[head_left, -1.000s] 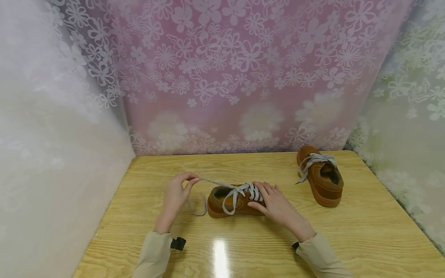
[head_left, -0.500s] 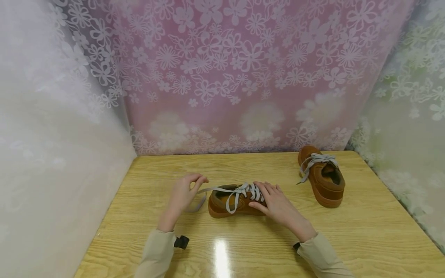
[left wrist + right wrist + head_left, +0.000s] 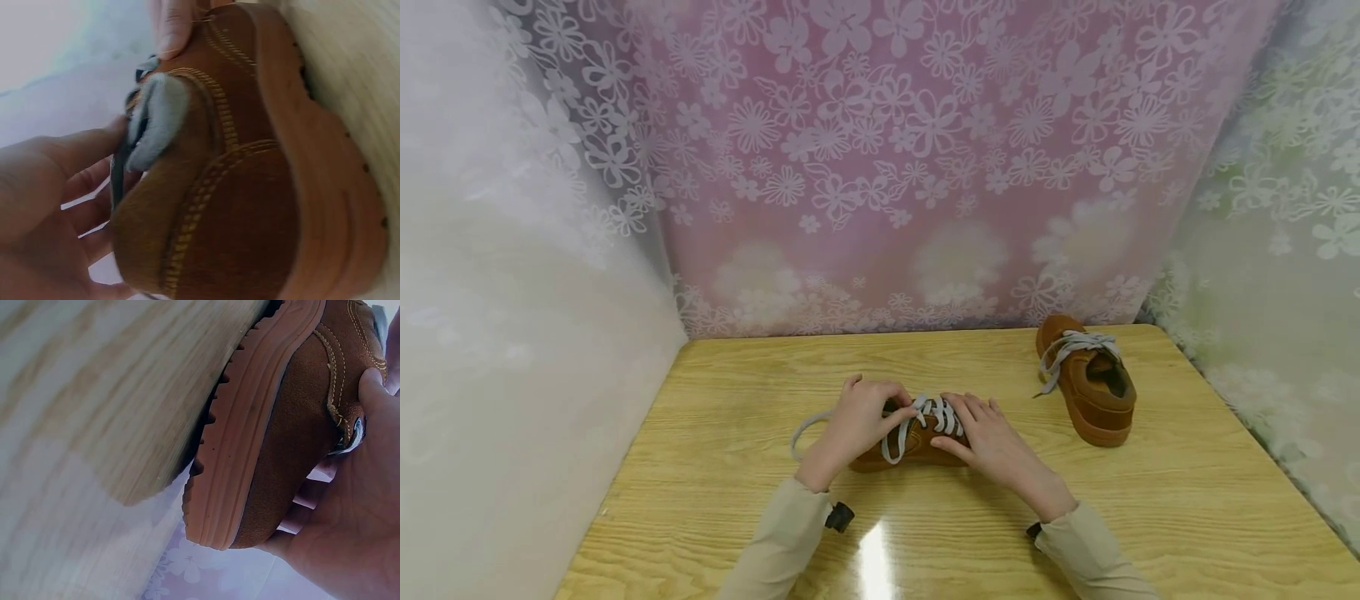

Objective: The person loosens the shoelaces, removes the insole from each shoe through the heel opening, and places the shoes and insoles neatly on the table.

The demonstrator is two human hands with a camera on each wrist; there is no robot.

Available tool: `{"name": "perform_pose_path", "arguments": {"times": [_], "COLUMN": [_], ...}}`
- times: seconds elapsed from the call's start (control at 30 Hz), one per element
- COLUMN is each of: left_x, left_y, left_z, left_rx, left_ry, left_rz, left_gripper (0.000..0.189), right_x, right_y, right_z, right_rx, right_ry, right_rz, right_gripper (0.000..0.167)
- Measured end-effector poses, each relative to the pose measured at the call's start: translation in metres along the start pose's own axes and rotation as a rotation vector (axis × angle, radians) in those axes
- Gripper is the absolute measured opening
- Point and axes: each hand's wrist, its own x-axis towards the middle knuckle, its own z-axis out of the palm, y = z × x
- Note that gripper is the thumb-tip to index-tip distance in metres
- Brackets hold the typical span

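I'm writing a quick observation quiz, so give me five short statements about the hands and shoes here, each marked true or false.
1. The left hand is at the laces of the nearer shoe. True.
2. Those laces are bright red. False: they are grey.
3. The right hand holds the front of the nearer shoe. True.
4. A second shoe is on the table. True.
5. It lies on its side. False: it stands upright.
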Motion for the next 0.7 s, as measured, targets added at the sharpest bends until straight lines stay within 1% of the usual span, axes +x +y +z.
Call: {"name": "perform_pose_path", "arguments": {"times": [0.1,0.17,0.23,0.4,0.47,0.53,0.63,0.7], "left_x": [0.004,0.006,0.010,0.020,0.024,0.026,0.025,0.023], "left_y": [0.001,0.000,-0.002,-0.007,-0.009,-0.009,-0.009,-0.007], "left_z": [-0.004,-0.007,-0.011,-0.018,-0.020,-0.020,-0.018,-0.015], "left_rx": [-0.011,-0.024,-0.033,-0.036,-0.020,0.002,0.039,0.028], "left_ry": [0.012,0.035,0.086,0.265,0.298,0.277,0.185,0.117], "left_rz": [-0.018,-0.034,-0.049,-0.092,-0.094,-0.089,-0.049,-0.008], "left_gripper": [0.008,0.005,0.004,0.015,0.020,0.026,0.032,0.030], "right_x": [0.000,0.000,0.000,0.001,0.001,0.000,0.000,0.000], "right_y": [0.000,0.000,0.001,0.002,0.002,0.002,0.003,0.003], "right_z": [0.000,0.001,0.002,0.003,0.003,0.003,0.002,0.002], "right_rx": [0.000,0.003,0.002,0.001,0.001,-0.001,-0.005,-0.007], "right_ry": [0.002,0.002,-0.001,-0.005,0.001,0.007,0.010,0.010], "right_rz": [0.004,0.004,0.001,-0.007,-0.009,-0.012,-0.016,-0.018], "right_gripper": [0.076,0.076,0.076,0.076,0.075,0.075,0.075,0.075]}}
